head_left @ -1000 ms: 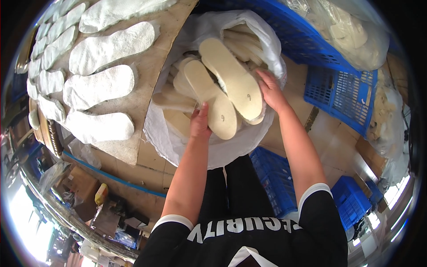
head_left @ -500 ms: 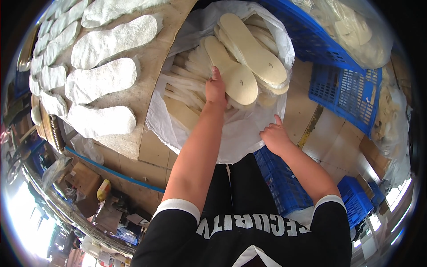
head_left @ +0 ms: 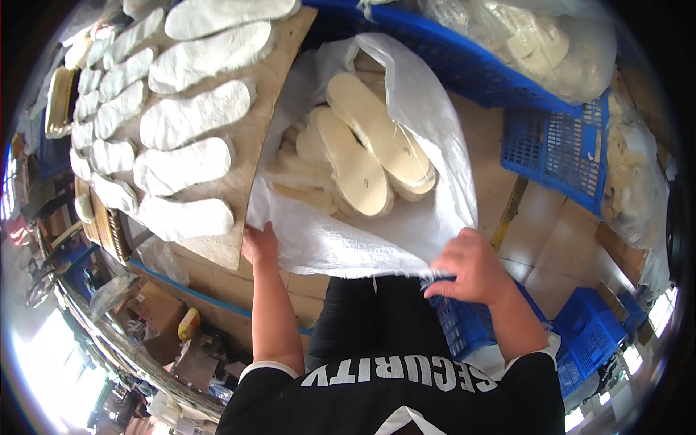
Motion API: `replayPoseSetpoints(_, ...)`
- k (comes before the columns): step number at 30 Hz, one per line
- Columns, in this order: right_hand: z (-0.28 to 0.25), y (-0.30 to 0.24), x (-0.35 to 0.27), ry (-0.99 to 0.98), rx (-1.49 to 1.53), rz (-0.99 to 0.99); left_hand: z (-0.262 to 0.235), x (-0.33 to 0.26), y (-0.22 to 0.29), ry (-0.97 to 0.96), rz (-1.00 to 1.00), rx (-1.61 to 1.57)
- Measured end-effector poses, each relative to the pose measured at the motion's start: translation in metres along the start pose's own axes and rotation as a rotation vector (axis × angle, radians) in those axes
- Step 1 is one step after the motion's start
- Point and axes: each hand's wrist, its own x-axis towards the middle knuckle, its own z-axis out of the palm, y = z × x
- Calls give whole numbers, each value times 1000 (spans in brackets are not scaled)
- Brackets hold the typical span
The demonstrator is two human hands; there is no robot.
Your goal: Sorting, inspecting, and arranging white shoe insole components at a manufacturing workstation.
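Observation:
A white woven sack (head_left: 341,243) stands in front of me, its mouth held wide. Inside lie cream insoles in stacks; the upper insole (head_left: 351,163) has a small mark near its heel, and another pair (head_left: 377,130) leans along its right. My left hand (head_left: 261,246) grips the sack's left edge, close to the table's corner, with the thumb up and the other fingers partly hidden. At the near right side, my right hand (head_left: 475,268) pinches the sack's rim between thumb and fingers.
To the left, a brown board tabletop (head_left: 264,138) carries rows of white fuzzy insoles (head_left: 185,167). Blue plastic crates (head_left: 554,148) stand at the right and behind the sack. A clear bag of pale pieces (head_left: 536,47) rests at the back right. A blue crate (head_left: 464,319) is by my legs.
My left hand has left the insoles and moved down to the sack's left edge. My right hand has taken the near right rim. The sack's mouth has narrowed, its right side folding inward.

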Motion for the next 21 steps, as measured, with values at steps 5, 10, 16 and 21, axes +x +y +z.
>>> replayPoseSetpoints(5,30,44,47,440,-452,721,11,-27,20,-215,18,-1178)
replayPoseSetpoints(10,72,115,100,257,-113,1092,-15,-79,-6,-193,365,-849)
replayPoseSetpoints(16,-5,150,50,855,185,1171,-55,-64,-10,-313,-217,-1073)
replayPoseSetpoints(21,-51,77,-18,823,114,588,-120,-74,24,-407,206,-1397)
